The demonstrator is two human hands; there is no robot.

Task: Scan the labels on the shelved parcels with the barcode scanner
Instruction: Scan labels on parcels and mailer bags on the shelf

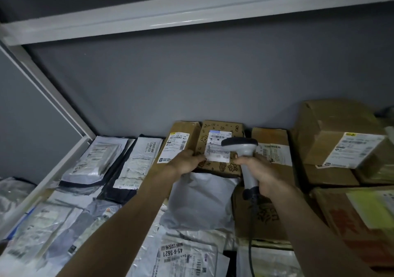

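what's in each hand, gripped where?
Right hand grips the barcode scanner by its handle. Left hand rests on the cartoon-printed box at its left edge; a true grip cannot be told.

- Wall (191,80): grey, plain, dimly lit.
- Upper shelf (170,18): white metal edge, glossy highlight.
- Upright (49,93): white, slanting at left.

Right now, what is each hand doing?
Left hand: resting on the printed box, grip unclear.
Right hand: closed around the barcode scanner.
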